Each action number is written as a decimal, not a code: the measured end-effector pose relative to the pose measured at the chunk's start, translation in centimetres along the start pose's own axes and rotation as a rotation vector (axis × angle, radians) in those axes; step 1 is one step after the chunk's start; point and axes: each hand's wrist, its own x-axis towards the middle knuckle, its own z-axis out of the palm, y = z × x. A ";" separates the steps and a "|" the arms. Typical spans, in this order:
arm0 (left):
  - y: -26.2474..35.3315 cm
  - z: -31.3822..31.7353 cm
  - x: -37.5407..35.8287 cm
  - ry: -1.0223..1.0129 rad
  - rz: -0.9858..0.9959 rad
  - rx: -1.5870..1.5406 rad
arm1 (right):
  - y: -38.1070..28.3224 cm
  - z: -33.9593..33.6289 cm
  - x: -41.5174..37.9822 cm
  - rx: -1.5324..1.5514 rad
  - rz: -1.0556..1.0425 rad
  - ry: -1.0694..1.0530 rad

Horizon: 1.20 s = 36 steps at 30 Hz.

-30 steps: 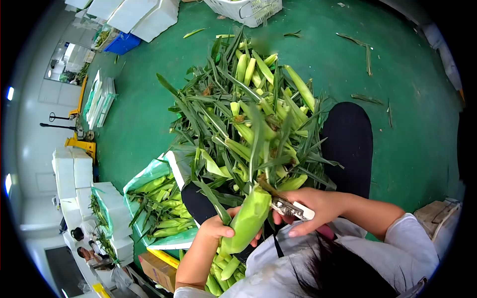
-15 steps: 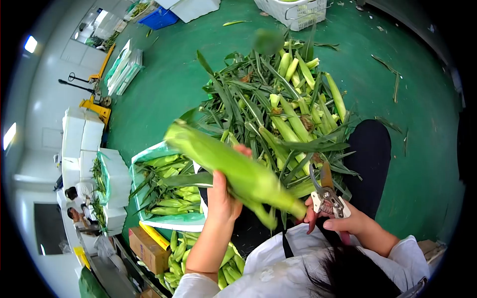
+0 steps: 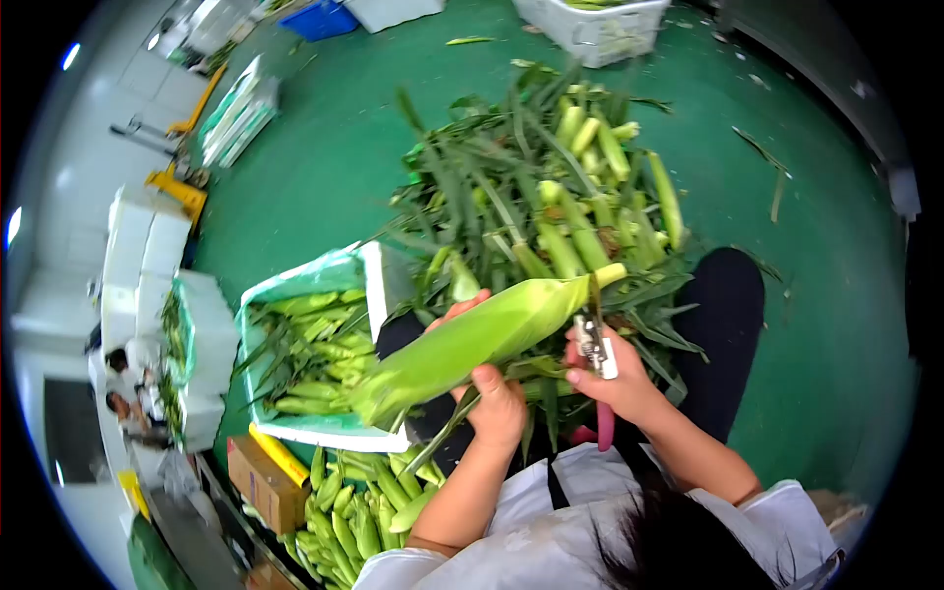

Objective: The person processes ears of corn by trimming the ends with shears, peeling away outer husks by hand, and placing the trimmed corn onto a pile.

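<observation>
An ear of corn (image 3: 472, 339) in its green husk lies across my left hand (image 3: 492, 398), whose fingers and thumb grip it near the middle. Its pale stalk end points up and to the right. My right hand (image 3: 619, 379) is closed around the pruning shears (image 3: 594, 344), which have red handles and a metal blade. The blade is at the stalk end of the ear; whether the jaws have closed on the stalk I cannot make out. Below the ear, loose leaves hang between my hands. Beyond them is a heap of corn ears and leaves (image 3: 580, 231).
To the left stands a white foam box (image 3: 374, 295) with green lining and husked ears. More ears (image 3: 364, 521) are piled below it beside a cardboard box (image 3: 265, 482). A white basket (image 3: 590, 34) and a yellow pallet jack (image 3: 179, 192) stand farther off. People sit at far left.
The ear has swung so its stalk end now points up-right instead of down-right. My right hand has raised the shears to that end, with the blade now upright beside it.
</observation>
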 end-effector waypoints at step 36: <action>3.5 2.5 6.6 0.004 -0.276 -0.414 | -16.3 -8.6 -2.7 0.477 -0.850 0.712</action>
